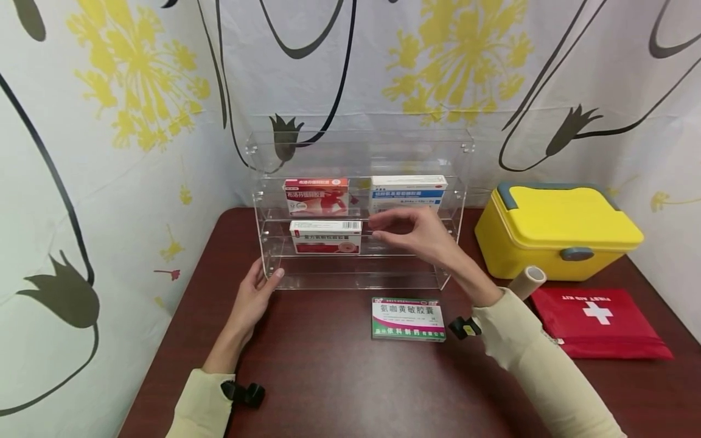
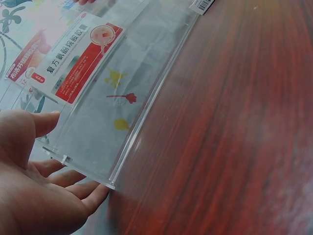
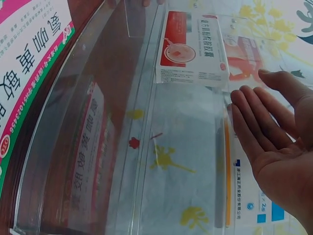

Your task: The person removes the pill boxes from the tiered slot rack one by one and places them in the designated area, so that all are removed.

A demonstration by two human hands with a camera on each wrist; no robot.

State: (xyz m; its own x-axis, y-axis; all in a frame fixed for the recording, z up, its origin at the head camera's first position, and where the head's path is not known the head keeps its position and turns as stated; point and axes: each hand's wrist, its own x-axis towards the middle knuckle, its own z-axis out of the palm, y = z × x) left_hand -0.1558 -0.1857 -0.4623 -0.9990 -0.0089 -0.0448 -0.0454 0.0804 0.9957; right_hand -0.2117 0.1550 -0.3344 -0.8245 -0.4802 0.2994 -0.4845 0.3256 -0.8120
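Observation:
A clear acrylic shelf rack stands on the table. My left hand holds its lower left side, the thumb in front and the fingers along the outer face. In front of the rack's right half hovers my right hand, empty, thumb apart from the fingers. Left of its fingertips, a red-and-white medicine box sits on a lower tier. One tier higher are an orange-red medicine box and, behind the right hand, a blue-and-white medicine box. A white, pink and green medicine box lies flat before the rack.
To the right stands a yellow lidded case with grey trim. A red first aid pouch lies in front of it, and a pale tube stands beside the right forearm. Patterned cloth hangs behind the table.

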